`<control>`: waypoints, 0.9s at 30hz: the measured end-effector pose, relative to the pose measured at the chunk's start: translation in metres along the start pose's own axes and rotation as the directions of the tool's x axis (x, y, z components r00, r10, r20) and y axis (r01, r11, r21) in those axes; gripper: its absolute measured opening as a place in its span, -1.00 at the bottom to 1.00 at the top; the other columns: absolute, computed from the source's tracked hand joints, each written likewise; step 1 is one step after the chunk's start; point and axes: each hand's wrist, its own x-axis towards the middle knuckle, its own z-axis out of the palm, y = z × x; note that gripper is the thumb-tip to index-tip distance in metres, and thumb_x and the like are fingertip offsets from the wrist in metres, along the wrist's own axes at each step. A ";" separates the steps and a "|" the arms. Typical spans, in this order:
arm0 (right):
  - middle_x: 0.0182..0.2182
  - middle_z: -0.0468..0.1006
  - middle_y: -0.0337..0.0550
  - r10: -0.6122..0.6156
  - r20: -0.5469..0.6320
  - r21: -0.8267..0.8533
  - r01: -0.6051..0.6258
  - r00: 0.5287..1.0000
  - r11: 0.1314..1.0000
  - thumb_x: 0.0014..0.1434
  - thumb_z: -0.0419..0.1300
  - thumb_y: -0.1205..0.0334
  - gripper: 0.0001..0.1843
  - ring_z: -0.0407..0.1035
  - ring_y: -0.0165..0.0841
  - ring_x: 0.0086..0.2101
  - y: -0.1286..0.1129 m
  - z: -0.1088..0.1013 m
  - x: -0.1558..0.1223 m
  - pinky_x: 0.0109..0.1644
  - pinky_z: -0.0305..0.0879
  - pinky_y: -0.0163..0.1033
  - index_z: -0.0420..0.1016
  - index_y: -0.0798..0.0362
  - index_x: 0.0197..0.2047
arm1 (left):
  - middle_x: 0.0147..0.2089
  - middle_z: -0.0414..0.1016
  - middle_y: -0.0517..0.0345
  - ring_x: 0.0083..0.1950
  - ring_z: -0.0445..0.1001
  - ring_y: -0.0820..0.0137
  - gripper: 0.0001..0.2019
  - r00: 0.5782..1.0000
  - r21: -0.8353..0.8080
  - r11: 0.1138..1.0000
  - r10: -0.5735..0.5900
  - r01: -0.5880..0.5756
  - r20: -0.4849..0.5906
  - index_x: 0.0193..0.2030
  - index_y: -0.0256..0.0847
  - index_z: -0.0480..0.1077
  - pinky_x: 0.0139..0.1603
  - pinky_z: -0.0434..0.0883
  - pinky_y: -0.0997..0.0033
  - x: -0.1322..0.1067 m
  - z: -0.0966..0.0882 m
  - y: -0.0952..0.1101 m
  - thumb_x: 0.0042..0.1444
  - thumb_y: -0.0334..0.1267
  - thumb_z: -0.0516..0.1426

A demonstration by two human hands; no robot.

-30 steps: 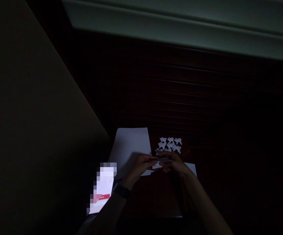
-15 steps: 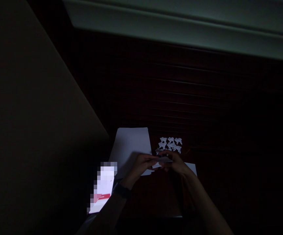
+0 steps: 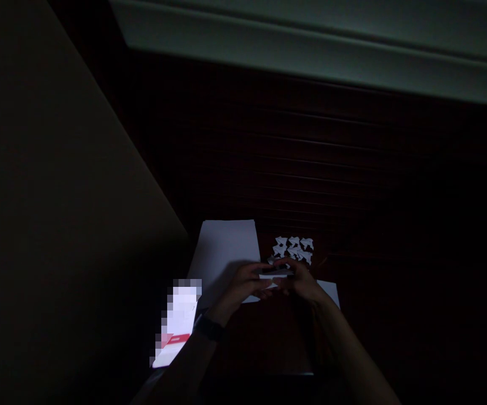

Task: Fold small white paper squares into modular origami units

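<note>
1. Dim light covers a dark wooden counter in the lower middle of the frame, with dark slats behind it and a pale ledge across the top.
2. My left hand and right hand meet just below the centre of the frame, above the counter.
3. The fingers of both hands are pinched narrow on a small paper piece, held between them at the fingertips.
4. Whether its folds are finished I cannot tell in this light.
5. Just above my hands lies a cluster of folded paper shapes, close together on the counter.
6. To their left lies a white sheet, flat, its lower edge hidden by my left hand.
7. Another white sheet's corner shows just beside my right wrist.
8. A dark watch sits on my left wrist, near a bright blurred object at the lower left.
</note>
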 end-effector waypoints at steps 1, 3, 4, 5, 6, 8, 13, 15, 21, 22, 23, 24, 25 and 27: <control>-0.44 0.44 -0.24 0.019 0.008 0.001 -0.019 1.000 1.000 -0.11 0.30 0.29 -0.58 0.34 -0.45 -0.57 0.000 -0.001 0.000 -0.62 0.25 -0.40 0.30 0.02 -0.14 | -0.30 0.54 -0.06 -0.38 0.54 0.27 -0.48 1.000 -0.001 1.000 0.003 -0.003 0.004 0.08 -0.27 0.29 -0.40 0.47 0.34 0.000 0.000 0.000 -0.06 -0.21 0.24; -0.46 0.46 -0.24 0.057 0.016 -0.004 -0.057 0.998 0.998 -0.11 0.31 0.27 -0.56 0.37 -0.42 -0.56 0.001 -0.004 -0.001 -0.62 0.24 -0.40 0.29 0.02 -0.14 | -0.31 0.54 -0.05 -0.38 0.54 0.28 -0.47 1.000 -0.010 1.000 -0.002 0.002 0.014 0.08 -0.27 0.29 -0.39 0.47 0.33 0.000 -0.001 0.000 -0.06 -0.22 0.24; -0.46 0.47 -0.23 0.072 0.011 -0.004 -0.072 0.997 0.997 -0.12 0.32 0.26 -0.56 0.38 -0.42 -0.56 0.001 -0.006 -0.001 -0.63 0.24 -0.41 0.29 0.02 -0.14 | -0.31 0.54 -0.05 -0.38 0.54 0.28 -0.47 1.000 -0.016 1.000 -0.005 0.006 0.012 0.08 -0.27 0.29 -0.38 0.48 0.32 0.000 -0.001 0.000 -0.06 -0.23 0.24; -0.47 0.47 -0.24 0.085 0.005 -0.002 -0.085 0.996 0.996 -0.12 0.32 0.25 -0.56 0.39 -0.41 -0.56 0.000 -0.008 -0.001 -0.62 0.23 -0.41 0.30 0.02 -0.15 | -0.32 0.54 -0.04 -0.38 0.54 0.28 -0.47 1.000 -0.020 1.000 -0.011 0.011 0.004 0.08 -0.28 0.29 -0.37 0.48 0.31 0.001 -0.002 -0.001 -0.07 -0.23 0.24; -0.48 0.47 -0.25 0.096 -0.001 0.003 -0.096 0.995 0.995 -0.13 0.32 0.25 -0.56 0.39 -0.41 -0.56 0.000 -0.010 -0.002 -0.62 0.23 -0.41 0.30 0.02 -0.15 | -0.33 0.54 -0.03 -0.39 0.54 0.28 -0.47 1.000 -0.023 1.000 -0.019 0.019 -0.008 0.07 -0.28 0.29 -0.36 0.48 0.30 0.000 -0.002 -0.001 -0.07 -0.24 0.25; -0.53 0.46 -0.27 0.113 -0.004 0.011 -0.113 0.994 0.994 -0.13 0.33 0.24 -0.56 0.40 -0.40 -0.56 -0.001 -0.013 -0.003 -0.61 0.24 -0.40 0.30 0.01 -0.15 | -0.34 0.54 -0.02 -0.40 0.54 0.27 -0.47 0.999 -0.029 0.999 -0.038 0.037 -0.029 0.06 -0.30 0.30 -0.35 0.48 0.28 0.000 -0.002 0.000 -0.10 -0.26 0.26; -0.55 0.47 -0.27 0.103 -0.003 0.019 -0.103 0.995 0.994 -0.15 0.33 0.21 -0.52 0.38 -0.41 -0.60 -0.001 -0.011 -0.004 -0.61 0.24 -0.38 0.30 0.03 -0.13 | -0.25 0.53 -0.10 -0.34 0.53 0.26 -0.57 0.999 -0.035 0.999 -0.011 0.012 0.030 -0.06 -0.36 0.39 -0.34 0.46 0.30 -0.003 -0.002 0.005 -0.09 -0.21 0.24; -0.56 0.48 -0.27 0.098 0.017 0.017 -0.099 0.995 0.995 -0.15 0.34 0.21 -0.51 0.35 -0.44 -0.63 0.000 -0.008 -0.003 -0.61 0.22 -0.38 0.31 0.03 -0.12 | -0.26 0.53 -0.07 -0.34 0.52 0.28 -0.62 1.000 0.009 1.000 0.012 -0.012 -0.001 -0.13 -0.36 0.44 -0.38 0.44 0.35 -0.003 -0.001 0.005 -0.09 -0.18 0.24; -0.61 0.46 -0.27 0.095 -0.088 0.023 -0.093 0.992 0.995 -0.11 0.32 0.14 -0.52 0.25 -0.48 -0.69 0.003 -0.007 0.000 -0.64 0.15 -0.39 0.31 0.04 -0.11 | -0.40 0.53 0.06 -0.44 0.47 0.38 -0.69 0.984 0.077 0.995 0.078 -0.066 -0.161 -0.26 -0.34 0.48 -0.51 0.35 0.49 0.004 -0.002 -0.001 -0.15 -0.18 0.26; -0.63 0.45 -0.28 0.082 -0.148 0.036 -0.077 0.986 0.996 -0.08 0.30 0.10 -0.53 0.23 -0.49 -0.70 0.003 -0.007 0.000 -0.65 0.13 -0.39 0.31 0.05 -0.11 | -0.40 0.54 0.06 -0.45 0.47 0.39 -0.68 0.977 0.047 0.996 0.080 -0.072 -0.196 -0.25 -0.33 0.48 -0.51 0.35 0.49 0.005 -0.002 -0.002 -0.14 -0.17 0.26; -0.64 0.44 -0.29 0.072 -0.205 0.050 -0.063 0.976 0.997 -0.06 0.28 0.07 -0.54 0.22 -0.49 -0.70 0.002 -0.006 0.000 -0.65 0.12 -0.40 0.31 0.05 -0.11 | -0.40 0.54 0.05 -0.46 0.47 0.39 -0.67 0.968 0.017 0.997 0.081 -0.079 -0.237 -0.24 -0.34 0.47 -0.52 0.35 0.49 0.006 -0.001 -0.003 -0.12 -0.16 0.25; -0.65 0.43 -0.29 0.071 -0.249 0.064 -0.057 0.966 0.996 -0.05 0.27 0.04 -0.55 0.22 -0.49 -0.69 0.002 -0.004 0.000 -0.64 0.12 -0.40 0.32 0.06 -0.12 | -0.39 0.54 0.03 -0.45 0.47 0.38 -0.66 0.957 -0.014 0.996 0.083 -0.090 -0.280 -0.24 -0.35 0.47 -0.50 0.37 0.47 0.006 0.000 -0.005 -0.11 -0.14 0.24; -0.64 0.42 -0.29 0.074 -0.280 0.077 -0.055 0.957 0.995 -0.04 0.25 0.00 -0.55 0.23 -0.48 -0.68 0.002 -0.001 0.000 -0.63 0.12 -0.39 0.33 0.06 -0.13 | -0.37 0.55 0.00 -0.44 0.48 0.36 -0.65 0.945 -0.047 0.993 0.085 -0.105 -0.317 -0.23 -0.36 0.47 -0.48 0.39 0.45 0.006 0.002 -0.006 -0.09 -0.12 0.23; -0.61 0.45 -0.24 0.097 -0.280 0.088 -0.075 0.955 0.993 -0.04 0.23 -0.06 -0.57 0.27 -0.44 -0.64 0.003 0.008 0.000 -0.62 0.13 -0.38 0.37 0.07 -0.20 | -0.28 0.55 -0.08 -0.35 0.51 0.31 -0.61 0.932 -0.112 0.982 0.103 -0.150 -0.346 -0.18 -0.39 0.46 -0.38 0.43 0.40 0.006 0.008 -0.008 -0.07 -0.10 0.21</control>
